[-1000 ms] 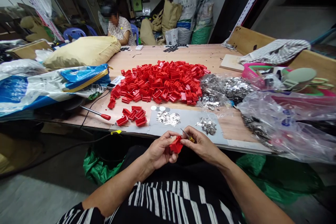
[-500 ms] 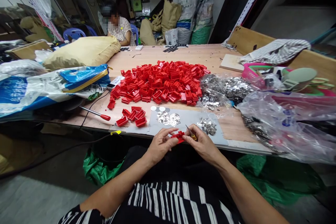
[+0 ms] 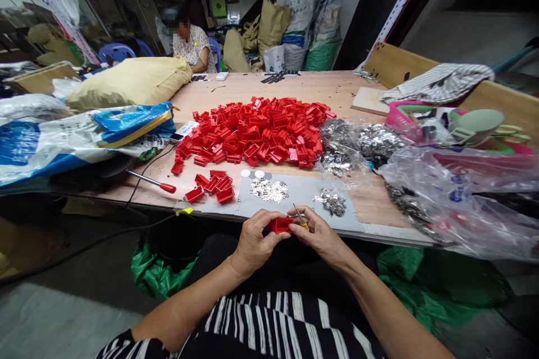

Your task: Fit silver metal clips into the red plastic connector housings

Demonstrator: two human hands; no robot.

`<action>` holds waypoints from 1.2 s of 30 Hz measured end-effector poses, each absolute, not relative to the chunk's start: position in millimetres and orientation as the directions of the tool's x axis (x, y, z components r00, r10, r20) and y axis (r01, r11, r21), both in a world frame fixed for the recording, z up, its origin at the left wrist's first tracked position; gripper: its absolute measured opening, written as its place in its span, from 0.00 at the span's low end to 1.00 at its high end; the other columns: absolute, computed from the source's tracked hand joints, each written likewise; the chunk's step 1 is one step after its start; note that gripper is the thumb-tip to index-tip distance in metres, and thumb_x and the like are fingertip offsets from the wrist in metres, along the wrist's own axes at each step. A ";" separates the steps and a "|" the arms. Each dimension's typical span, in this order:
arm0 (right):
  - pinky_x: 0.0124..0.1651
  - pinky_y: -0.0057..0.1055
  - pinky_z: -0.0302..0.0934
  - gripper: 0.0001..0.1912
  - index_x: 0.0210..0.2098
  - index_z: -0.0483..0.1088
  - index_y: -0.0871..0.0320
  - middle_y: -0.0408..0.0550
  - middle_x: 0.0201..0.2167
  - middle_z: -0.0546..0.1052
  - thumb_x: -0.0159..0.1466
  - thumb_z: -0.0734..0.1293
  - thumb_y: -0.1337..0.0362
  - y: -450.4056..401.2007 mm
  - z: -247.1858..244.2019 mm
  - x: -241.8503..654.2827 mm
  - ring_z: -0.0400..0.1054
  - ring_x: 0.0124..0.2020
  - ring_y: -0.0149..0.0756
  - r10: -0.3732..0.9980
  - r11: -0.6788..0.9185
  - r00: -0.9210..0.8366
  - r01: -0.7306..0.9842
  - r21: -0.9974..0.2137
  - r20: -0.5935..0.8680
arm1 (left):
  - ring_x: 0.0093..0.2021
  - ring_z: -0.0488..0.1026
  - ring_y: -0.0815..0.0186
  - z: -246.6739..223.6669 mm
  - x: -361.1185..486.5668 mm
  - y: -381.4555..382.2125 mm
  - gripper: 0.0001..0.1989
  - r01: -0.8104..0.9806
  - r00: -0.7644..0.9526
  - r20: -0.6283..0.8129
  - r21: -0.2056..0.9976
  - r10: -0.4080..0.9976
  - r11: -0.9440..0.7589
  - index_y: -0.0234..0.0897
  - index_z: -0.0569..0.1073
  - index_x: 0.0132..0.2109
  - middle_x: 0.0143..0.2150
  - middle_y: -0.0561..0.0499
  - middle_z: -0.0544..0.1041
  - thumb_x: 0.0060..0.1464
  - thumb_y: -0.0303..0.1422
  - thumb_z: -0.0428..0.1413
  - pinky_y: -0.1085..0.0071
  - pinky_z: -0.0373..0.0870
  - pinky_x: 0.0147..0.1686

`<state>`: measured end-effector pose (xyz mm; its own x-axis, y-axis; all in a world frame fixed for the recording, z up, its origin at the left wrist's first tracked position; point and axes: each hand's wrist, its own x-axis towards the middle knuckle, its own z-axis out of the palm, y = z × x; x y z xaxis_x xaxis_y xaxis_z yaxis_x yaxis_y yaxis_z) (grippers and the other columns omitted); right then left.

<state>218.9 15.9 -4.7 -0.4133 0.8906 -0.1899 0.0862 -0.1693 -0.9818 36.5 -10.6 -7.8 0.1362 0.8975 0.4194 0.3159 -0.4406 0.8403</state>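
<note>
Currently, we locate one red housing (image 3: 279, 225) at lower centre, near the front edge of the table (image 3: 332, 85). Our left hand (image 3: 256, 239) clamps it between thumb and fingers; our right hand (image 3: 320, 234) grips a yellow-handled tool (image 3: 304, 226), tip upward, with the thumb at the housing's right end. We judge this part to be in process. Left of centre, a small red batch (image 3: 214, 184) lies apart; whether finished or waiting, we cannot tell. On the grey sheet (image 3: 300, 193), a bright metal pile (image 3: 268, 190) and a darker metal pile (image 3: 331, 202) remain available. Mid-frame, a large red heap (image 3: 256, 133) suggests most work is left.
</note>
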 end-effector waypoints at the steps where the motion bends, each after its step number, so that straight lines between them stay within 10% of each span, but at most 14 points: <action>1: 0.24 0.25 0.48 0.22 0.44 0.63 0.54 0.39 0.27 0.67 0.57 0.70 0.50 14.2 -4.3 218.8 0.56 0.23 0.26 0.884 -0.205 -0.418 0.061 -0.977 -0.211 | 0.38 0.75 0.64 -8.1 36.5 -11.6 0.13 0.308 0.140 0.423 0.841 0.895 -0.445 0.36 0.75 0.45 0.39 0.47 0.78 0.52 0.33 0.61 0.69 0.70 0.40; 14: 0.22 0.22 0.41 0.20 0.39 0.65 0.56 0.37 0.24 0.63 0.52 0.74 0.56 4.9 -2.6 213.0 0.50 0.20 0.21 0.764 -0.472 -0.565 -0.159 -0.867 -0.312 | 0.39 0.76 0.63 -20.5 22.7 -18.3 0.15 0.033 0.192 0.369 0.924 0.909 -0.382 0.36 0.77 0.45 0.40 0.46 0.80 0.49 0.35 0.64 0.71 0.71 0.42; 20: 0.28 0.27 0.55 0.15 0.41 0.68 0.56 0.43 0.31 0.73 0.59 0.67 0.54 34.9 3.7 214.7 0.62 0.26 0.29 0.853 -0.072 -0.486 0.255 -0.964 -0.192 | 0.41 0.76 0.64 -24.3 22.6 -11.8 0.17 -0.012 -0.009 0.128 0.992 0.992 -0.128 0.37 0.75 0.47 0.42 0.48 0.79 0.50 0.36 0.62 0.70 0.71 0.45; 24: 0.41 0.33 0.60 0.07 0.39 0.71 0.55 0.48 0.39 0.77 0.62 0.64 0.62 61.0 -1.2 209.7 0.69 0.38 0.38 0.944 0.282 -0.323 0.673 -0.683 0.070 | 0.42 0.76 0.63 -21.3 19.0 -5.9 0.20 0.009 -0.111 0.055 0.998 0.992 -0.054 0.38 0.73 0.52 0.45 0.48 0.78 0.51 0.36 0.61 0.68 0.70 0.46; 30: 0.37 0.31 0.59 0.04 0.36 0.70 0.55 0.47 0.37 0.77 0.62 0.64 0.64 75.0 -11.2 193.6 0.71 0.36 0.38 0.934 0.348 -0.350 0.846 -0.404 0.073 | 0.44 0.74 0.63 -24.1 11.6 -3.2 0.21 0.191 -0.139 0.191 0.968 0.972 -0.163 0.40 0.73 0.54 0.46 0.47 0.77 0.53 0.36 0.60 0.67 0.69 0.48; 36: 0.37 0.31 0.58 0.02 0.33 0.68 0.55 0.46 0.34 0.76 0.62 0.63 0.66 77.2 -11.6 192.9 0.69 0.35 0.37 0.936 0.336 -0.346 0.836 -0.434 0.060 | 0.43 0.72 0.63 -26.9 8.8 0.8 0.21 0.285 -0.108 0.280 0.928 0.954 -0.240 0.40 0.72 0.54 0.44 0.47 0.75 0.54 0.36 0.60 0.68 0.70 0.44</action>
<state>192.9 77.2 -11.6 -0.3456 0.9365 0.0600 0.8360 0.3363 -0.4335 8.8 0.8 -26.9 -0.1079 0.9539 0.2799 0.2846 -0.2401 0.9281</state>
